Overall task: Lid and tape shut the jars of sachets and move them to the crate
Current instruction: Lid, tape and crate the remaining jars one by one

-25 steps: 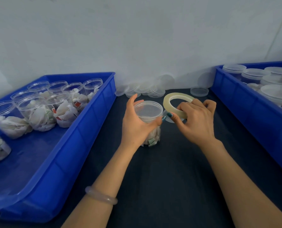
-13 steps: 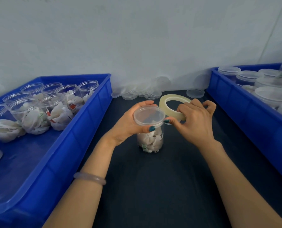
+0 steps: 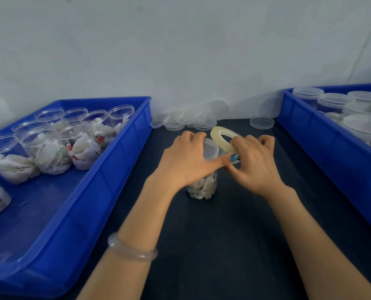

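Hands clasp jar; right grips tape.

Entry, worn items. On your left wrist you wore one bangle: smooth, rounded in section, translucent, pale pinkish-grey, with a soft sheen along its upper edge. The thumbnail of your left hand was painted a glossy teal. The nails of your right hand were hidden from the camera. Both forearms showed bare down to the lower edge of the view.
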Motion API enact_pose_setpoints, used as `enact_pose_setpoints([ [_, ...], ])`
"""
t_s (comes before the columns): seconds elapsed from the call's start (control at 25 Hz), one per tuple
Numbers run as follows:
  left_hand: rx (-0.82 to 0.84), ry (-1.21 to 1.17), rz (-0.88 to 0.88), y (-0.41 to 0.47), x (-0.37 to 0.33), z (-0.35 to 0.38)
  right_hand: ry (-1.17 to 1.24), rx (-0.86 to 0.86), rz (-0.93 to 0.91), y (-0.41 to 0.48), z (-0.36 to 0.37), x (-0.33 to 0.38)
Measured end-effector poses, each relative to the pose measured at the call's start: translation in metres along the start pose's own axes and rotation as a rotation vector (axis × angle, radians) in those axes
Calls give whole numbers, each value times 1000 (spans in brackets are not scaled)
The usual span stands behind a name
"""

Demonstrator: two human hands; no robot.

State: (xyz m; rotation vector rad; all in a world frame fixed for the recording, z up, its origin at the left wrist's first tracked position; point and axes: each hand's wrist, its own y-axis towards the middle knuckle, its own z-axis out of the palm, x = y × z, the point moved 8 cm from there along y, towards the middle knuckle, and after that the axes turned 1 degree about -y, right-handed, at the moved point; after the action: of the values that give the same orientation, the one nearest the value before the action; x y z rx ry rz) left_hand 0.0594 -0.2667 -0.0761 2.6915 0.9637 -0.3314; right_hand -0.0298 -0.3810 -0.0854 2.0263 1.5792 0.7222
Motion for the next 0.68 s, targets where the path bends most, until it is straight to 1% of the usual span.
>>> enact_pose_setpoints([
  [0.12, -116, 3, 15, 1, -4, 3, 156, 194, -58, -1, 13, 2],
  [0.2, -126, -69, 27, 3, 2, 1, 157, 226, -67, -1, 14, -4],
  [0.32, -105, -143, 95, 3, 9, -2, 67, 95, -88, 2, -2, -10],
  [0.4, -96, -222, 127, 3, 12, -5, -19, 10, -71, 2, -11, -15],
  [0.56, 28, -347, 216, 2, 8, -2, -143, -132, 13, 0, -19, -20],
  [0.68, 112, -395, 275, 4, 3, -2, -132, -180, 35, 0, -17, -9],
])
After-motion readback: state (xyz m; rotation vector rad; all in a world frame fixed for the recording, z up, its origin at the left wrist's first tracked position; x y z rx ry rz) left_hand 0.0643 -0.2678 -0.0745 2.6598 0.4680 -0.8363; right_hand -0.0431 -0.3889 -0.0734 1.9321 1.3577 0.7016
